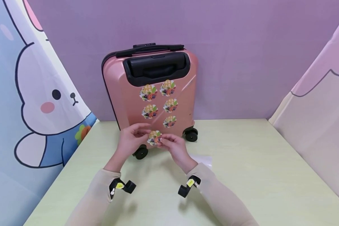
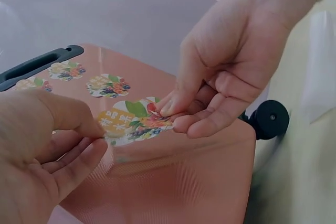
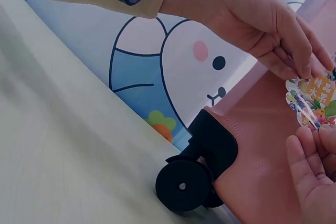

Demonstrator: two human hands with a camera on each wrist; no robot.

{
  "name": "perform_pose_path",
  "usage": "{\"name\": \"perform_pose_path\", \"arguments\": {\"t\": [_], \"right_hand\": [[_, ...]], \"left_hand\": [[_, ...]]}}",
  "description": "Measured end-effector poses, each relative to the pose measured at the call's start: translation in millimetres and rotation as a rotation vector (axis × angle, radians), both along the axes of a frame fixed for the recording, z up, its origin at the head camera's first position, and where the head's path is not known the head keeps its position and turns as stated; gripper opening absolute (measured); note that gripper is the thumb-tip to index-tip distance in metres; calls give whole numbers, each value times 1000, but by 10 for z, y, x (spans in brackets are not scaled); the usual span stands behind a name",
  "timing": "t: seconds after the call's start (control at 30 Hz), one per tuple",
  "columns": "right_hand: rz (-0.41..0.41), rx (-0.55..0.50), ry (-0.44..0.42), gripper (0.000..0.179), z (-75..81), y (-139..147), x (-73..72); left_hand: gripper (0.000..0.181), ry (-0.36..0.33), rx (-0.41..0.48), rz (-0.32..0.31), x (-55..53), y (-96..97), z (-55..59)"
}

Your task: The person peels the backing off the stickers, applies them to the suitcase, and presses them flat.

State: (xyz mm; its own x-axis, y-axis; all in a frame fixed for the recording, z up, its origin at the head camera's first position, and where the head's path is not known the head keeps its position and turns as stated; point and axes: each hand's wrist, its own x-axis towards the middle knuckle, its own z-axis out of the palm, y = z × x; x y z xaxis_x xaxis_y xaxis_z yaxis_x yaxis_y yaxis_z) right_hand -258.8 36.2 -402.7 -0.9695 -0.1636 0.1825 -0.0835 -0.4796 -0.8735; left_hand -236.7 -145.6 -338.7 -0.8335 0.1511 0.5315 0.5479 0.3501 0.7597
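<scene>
A round fruit-print sticker (image 1: 154,137) with a scalloped edge is held in front of the lower part of a pink suitcase (image 1: 121,94). My left hand (image 1: 131,139) pinches its left edge between thumb and index finger; in the left wrist view those fingertips (image 2: 98,132) meet at the rim. The opposite edge is pinched by my right hand (image 1: 175,147), thumb on the printed face. Several matching stickers, such as an upper-left one (image 1: 148,93) and a lower-right one (image 1: 169,121), are stuck in two columns on the suitcase above the hands.
The suitcase stands upright on a pale table (image 1: 243,163) with black wheels (image 1: 191,135) at its base. A whitish translucent sheet (image 1: 201,160) lies behind the right wrist. Behind is a purple backdrop (image 1: 243,62); a cartoon rabbit curtain (image 1: 36,94) hangs at left.
</scene>
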Motion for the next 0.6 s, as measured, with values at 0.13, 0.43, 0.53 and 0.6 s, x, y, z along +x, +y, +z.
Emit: {"name": "perform_pose_path", "arguments": {"t": [0.13,0.43,0.53,0.6], "right_hand": [[-13,-9,2,19,2,-33,-45],[-44,-63,-2,18,17,-113,-109],[-51,-82,-15,20,17,-132,-116],[-54,-85,-25,21,19,-142,-119]], "left_hand": [[29,71,-60,47,-2,22,3],[32,179,-137,107,-36,27,8],[33,188,-154,120,-35,31,3],[34,191,-159,125,-28,35,3]]}}
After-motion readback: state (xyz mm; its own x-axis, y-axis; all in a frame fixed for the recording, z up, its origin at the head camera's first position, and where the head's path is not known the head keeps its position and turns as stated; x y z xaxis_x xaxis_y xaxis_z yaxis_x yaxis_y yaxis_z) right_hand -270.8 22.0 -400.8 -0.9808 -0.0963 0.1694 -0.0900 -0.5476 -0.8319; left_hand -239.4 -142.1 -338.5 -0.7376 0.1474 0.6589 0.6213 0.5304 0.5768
